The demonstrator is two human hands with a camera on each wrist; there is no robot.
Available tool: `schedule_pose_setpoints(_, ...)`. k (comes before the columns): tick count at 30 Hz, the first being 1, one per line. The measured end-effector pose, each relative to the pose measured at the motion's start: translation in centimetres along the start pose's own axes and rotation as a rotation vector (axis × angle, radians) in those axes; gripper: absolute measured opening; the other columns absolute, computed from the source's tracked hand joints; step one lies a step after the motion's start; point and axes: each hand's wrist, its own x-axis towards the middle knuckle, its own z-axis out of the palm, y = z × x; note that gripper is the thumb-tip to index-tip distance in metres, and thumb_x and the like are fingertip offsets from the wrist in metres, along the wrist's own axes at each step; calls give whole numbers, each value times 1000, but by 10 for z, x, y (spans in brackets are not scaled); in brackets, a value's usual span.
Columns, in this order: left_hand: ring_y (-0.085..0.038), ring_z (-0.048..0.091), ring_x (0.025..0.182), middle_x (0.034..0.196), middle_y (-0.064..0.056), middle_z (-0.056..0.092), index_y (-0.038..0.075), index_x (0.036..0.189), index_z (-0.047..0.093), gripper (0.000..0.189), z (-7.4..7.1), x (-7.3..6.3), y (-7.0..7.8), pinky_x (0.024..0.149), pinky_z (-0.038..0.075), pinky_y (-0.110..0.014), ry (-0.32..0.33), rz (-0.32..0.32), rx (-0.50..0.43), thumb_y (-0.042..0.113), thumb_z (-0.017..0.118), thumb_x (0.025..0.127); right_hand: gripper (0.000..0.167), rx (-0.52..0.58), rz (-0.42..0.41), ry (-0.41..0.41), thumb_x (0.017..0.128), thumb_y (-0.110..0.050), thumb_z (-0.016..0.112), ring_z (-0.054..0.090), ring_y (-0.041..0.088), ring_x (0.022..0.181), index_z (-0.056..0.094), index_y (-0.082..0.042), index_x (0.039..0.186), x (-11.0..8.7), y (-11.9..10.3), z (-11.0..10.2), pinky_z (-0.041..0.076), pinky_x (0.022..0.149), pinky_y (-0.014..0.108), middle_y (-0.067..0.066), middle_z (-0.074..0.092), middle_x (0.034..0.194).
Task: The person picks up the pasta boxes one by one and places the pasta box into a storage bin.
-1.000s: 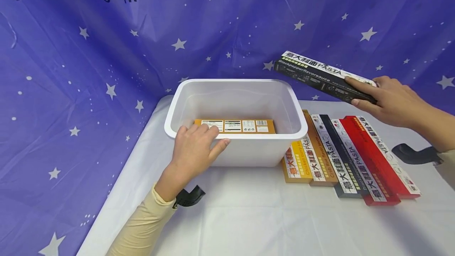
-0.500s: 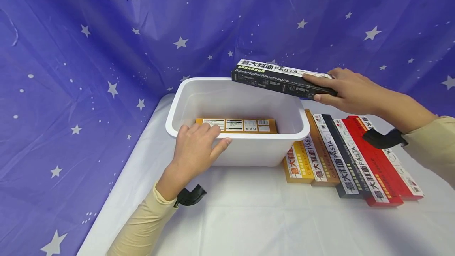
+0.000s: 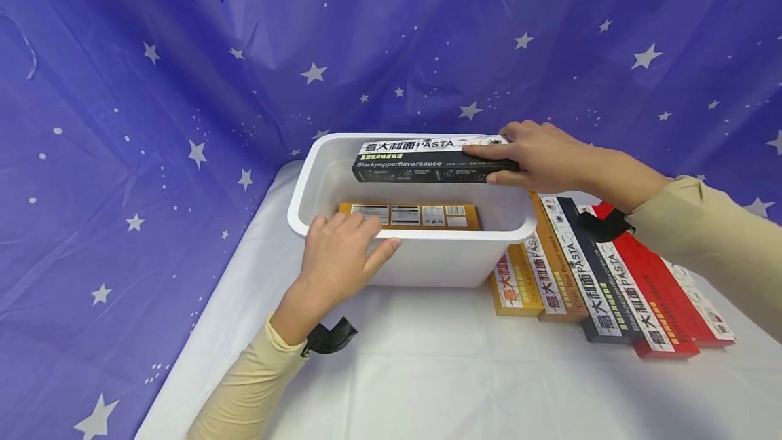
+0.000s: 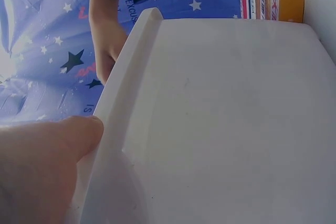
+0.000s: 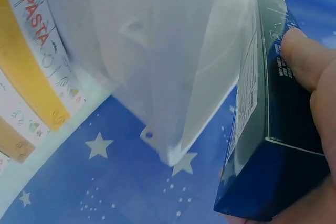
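My right hand (image 3: 540, 157) grips the right end of a black-and-white pasta box (image 3: 421, 160), labelled black pepper flavor sauce. The box is held nearly level over the back part of the white plastic bin (image 3: 440, 260). In the right wrist view, the thumb lies along the face of the dark box (image 5: 281, 77). My left hand (image 3: 336, 253) holds the bin's front rim, fingers curled over it. In the left wrist view the thumb (image 4: 86, 132) presses at the rim. Inside the bin lies an orange-brown box (image 3: 409, 216), a printed side facing up.
Several pasta boxes overlap in a row right of the bin: a yellow one (image 3: 516, 284), a brown one (image 3: 562, 290), a black one (image 3: 605, 311) and red ones (image 3: 662, 318). A purple star-patterned cloth (image 3: 391, 39) hangs behind the white-covered table (image 3: 440, 372).
My right hand has carried the black pepper pasta box left and slightly down, from above the boxes on the right to over the bin. The left hand has stayed on the rim.
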Motion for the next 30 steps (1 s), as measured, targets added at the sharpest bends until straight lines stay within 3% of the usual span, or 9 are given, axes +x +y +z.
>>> schedule_pose_setpoints(10,-28,60,74,74,-3,60,14,85,59,41,-2,0,-2,68,41,-42,-12,-8,-10,53,61,96,57,-30,-24,-99,99,-39,64,55,38,109,45,-35,153,39,-19,1,45,87,55,22,59,127)
schedule_pose_setpoints(14,-28,61,75,77,-4,62,14,86,59,40,-1,0,-2,68,42,-42,-12,-4,-9,53,61,95,56,-29,-24,-125,99,-39,65,55,34,104,47,-37,152,51,-27,3,44,84,50,19,61,121)
schedule_pose_setpoints(19,-29,62,76,78,-4,64,14,85,59,41,1,0,-1,68,42,-42,0,2,3,54,61,96,57,-31,-26,-150,98,-39,67,54,31,98,48,-38,151,63,-33,8,43,80,46,15,63,116)
schedule_pose_setpoints(30,-29,62,74,77,-4,63,15,84,58,41,1,0,0,67,40,-42,7,2,13,55,60,96,57,14,-50,-183,95,-38,71,57,33,107,51,-38,148,82,-38,18,47,88,52,15,66,124)
